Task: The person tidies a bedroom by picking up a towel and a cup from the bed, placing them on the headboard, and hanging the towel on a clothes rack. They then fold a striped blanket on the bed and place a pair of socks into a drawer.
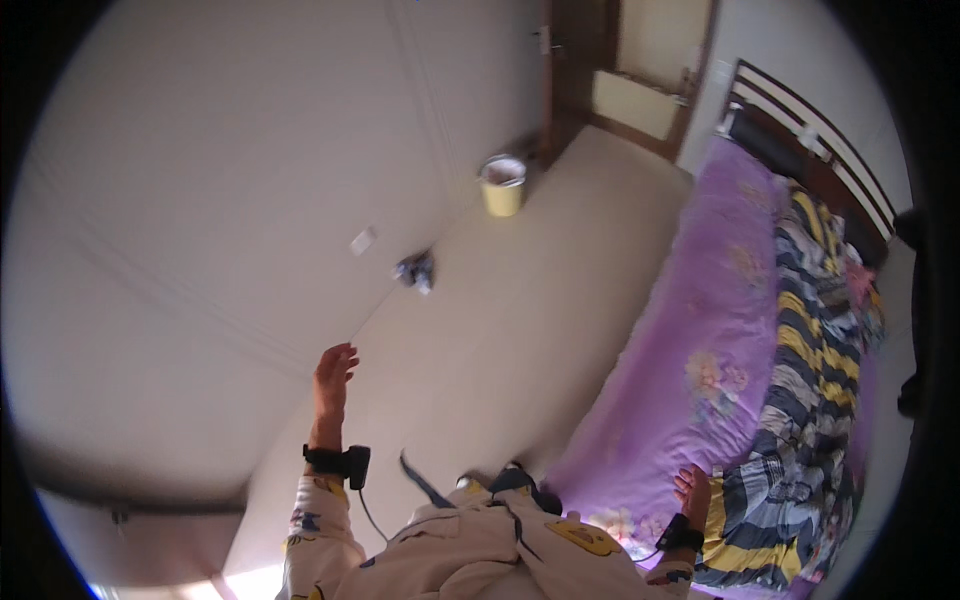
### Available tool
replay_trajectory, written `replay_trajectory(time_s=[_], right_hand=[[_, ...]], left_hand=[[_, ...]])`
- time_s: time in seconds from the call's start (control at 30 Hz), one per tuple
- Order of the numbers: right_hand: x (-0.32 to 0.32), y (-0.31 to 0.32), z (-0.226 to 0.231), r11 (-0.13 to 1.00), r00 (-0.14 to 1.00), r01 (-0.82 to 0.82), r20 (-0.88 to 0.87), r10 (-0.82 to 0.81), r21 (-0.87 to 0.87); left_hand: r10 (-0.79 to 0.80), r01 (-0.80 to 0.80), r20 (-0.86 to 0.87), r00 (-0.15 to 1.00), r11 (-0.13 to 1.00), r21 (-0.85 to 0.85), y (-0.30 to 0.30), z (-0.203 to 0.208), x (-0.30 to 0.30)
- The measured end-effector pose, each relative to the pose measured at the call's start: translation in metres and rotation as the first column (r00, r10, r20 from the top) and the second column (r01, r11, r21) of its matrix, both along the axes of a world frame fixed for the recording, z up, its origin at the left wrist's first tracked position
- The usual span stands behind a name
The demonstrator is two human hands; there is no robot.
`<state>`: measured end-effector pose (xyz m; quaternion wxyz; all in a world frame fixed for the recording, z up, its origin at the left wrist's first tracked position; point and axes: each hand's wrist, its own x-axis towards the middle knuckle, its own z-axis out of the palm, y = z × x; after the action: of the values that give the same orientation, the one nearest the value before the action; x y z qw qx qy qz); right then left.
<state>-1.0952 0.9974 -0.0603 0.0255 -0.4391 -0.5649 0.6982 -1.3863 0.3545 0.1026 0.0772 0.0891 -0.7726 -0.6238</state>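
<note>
Striped quilt (812, 375) lies near the right hand (693, 493), whose grip, like that of the left hand (333, 376), is loosely spread.

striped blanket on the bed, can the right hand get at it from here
Probably yes: the right hand appears beside the near part of the striped blanket, with nothing visible between them; whether they touch is unclear.

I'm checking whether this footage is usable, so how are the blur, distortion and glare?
Head view: fisheye distortion bends the foot of the wall, and black corners frame the picture; the yellow bucket, dark bundle and left hand look slightly soft; white glare sits at the lower left edge.
</note>
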Motion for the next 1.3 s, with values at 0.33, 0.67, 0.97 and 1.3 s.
replay_trajectory(time_s=[0.33,0.67,0.97,1.3], right_hand=[[-0.153,0.066,0.021,0.948,0.947,0.309,-0.115,-0.3,0.073],[-0.376,0.193,0.118,0.94,0.95,0.284,-0.184,-0.251,0.186],[-0.484,0.284,0.101,0.825,0.827,0.546,-0.251,-0.502,0.148],[-0.508,0.34,0.097,0.473,0.496,0.865,-0.152,-0.855,0.166]], left_hand=[[-0.342,0.336,0.077,0.937,0.938,0.081,0.205,-0.017,-0.251],[-0.636,0.639,-0.075,0.768,0.769,0.026,0.422,0.061,-0.481],[-0.727,0.684,-0.223,0.649,0.686,-0.247,0.531,0.169,-0.74],[-0.983,0.988,-0.12,0.137,0.144,-0.055,0.947,0.093,-0.877]])
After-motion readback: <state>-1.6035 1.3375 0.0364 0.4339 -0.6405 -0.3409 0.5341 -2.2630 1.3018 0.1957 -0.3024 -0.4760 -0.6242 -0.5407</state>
